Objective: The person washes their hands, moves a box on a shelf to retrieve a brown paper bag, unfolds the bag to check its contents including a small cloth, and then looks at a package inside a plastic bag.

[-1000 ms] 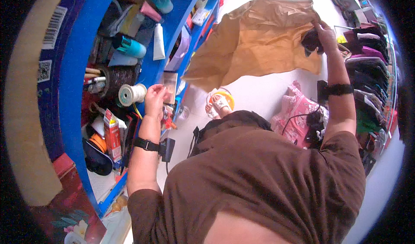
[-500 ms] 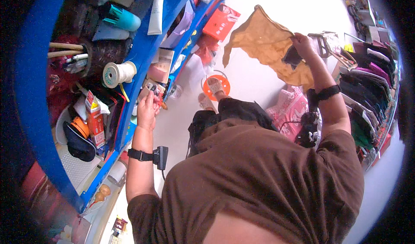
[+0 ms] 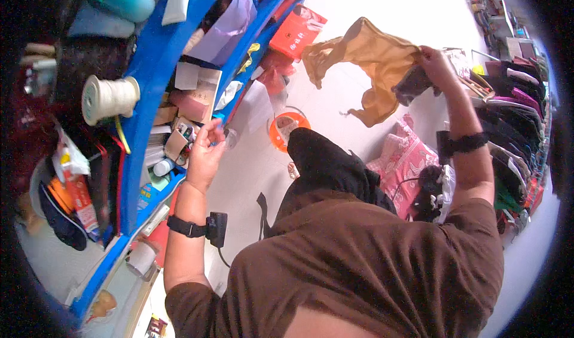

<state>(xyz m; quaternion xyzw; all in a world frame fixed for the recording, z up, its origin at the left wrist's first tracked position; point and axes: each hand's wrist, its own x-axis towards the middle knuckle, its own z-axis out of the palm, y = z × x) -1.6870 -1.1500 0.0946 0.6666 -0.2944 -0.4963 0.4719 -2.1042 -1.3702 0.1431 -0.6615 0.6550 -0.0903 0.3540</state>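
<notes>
My right hand is held up at the far right, its fingers closed on one edge of a mustard-yellow cloth. The thin cloth hangs crumpled to the left of the hand, with ragged-looking ends; whether it is a garment I cannot tell. A dark grey piece of fabric hangs just below the same hand, against the cloth. Beside the blue shelf, my left hand is raised with fingers loosely bent and apart, and nothing shows in it. It is nearest to the small items on the shelf.
The blue shelf unit along my left carries a spool of white cord, a white tube and a red box. An orange round stool stands ahead. A pink patterned bag and a clothes rack are at right.
I have stepped forward along the shelf, whose items shift left and nearer. The yellow cloth has swung and opened out below my right hand. My left hand's fingers have loosened.
</notes>
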